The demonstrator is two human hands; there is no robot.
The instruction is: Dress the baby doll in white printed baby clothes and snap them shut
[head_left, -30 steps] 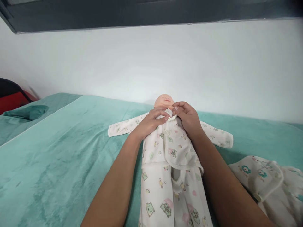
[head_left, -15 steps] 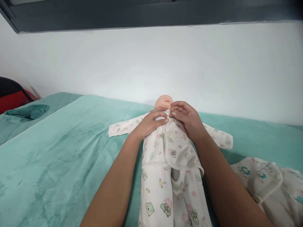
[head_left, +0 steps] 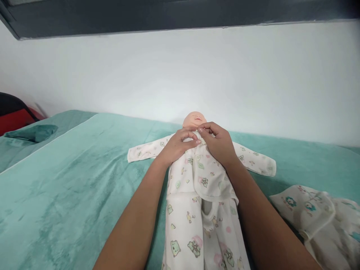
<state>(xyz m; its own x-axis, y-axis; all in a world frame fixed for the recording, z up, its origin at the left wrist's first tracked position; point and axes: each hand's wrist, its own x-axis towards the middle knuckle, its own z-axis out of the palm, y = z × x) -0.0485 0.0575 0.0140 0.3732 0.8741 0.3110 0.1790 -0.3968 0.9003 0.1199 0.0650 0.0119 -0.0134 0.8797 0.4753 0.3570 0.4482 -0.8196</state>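
A baby doll [head_left: 194,119] lies on its back on a teal blanket [head_left: 70,180], dressed in a white printed shirt [head_left: 202,174] and matching trousers [head_left: 194,236]. Both sleeves spread out sideways. My left hand [head_left: 177,145] and my right hand [head_left: 217,141] meet at the shirt's neckline just below the doll's chin. The fingers of both hands are curled and pinch the cloth at the collar. What lies between the fingertips is hidden.
A second printed baby garment [head_left: 317,217] lies crumpled at the right edge of the blanket. A dark green folded cloth [head_left: 32,133] and a red and black object [head_left: 12,112] sit at the far left. A white wall rises behind the bed.
Both hands have shifted slightly left and drawn closer together at the collar; the small tie seen between them a second ago is now covered by the fingers.
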